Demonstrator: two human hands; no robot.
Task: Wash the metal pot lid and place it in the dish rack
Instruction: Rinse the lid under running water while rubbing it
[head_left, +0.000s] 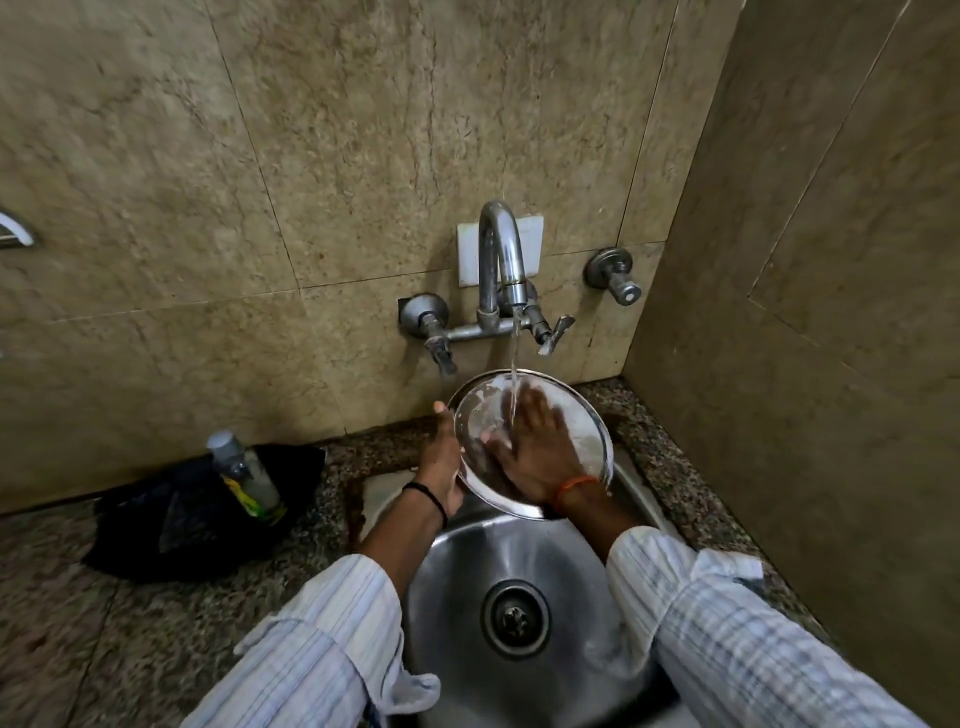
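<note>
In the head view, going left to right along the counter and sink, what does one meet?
Black bag → bottle resting on it → left hand → metal pot lid → right hand flat on the lid under the water stream.

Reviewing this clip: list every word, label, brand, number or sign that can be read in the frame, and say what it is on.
No text can be read in this frame.
Clear plastic bottle with a grey cap: it carries a yellow and green label, too blurred to read.
White rectangular wall plate behind the steel tap: blank.
Round metal pot lid, tap and round steel sink: no markings visible.
</note>
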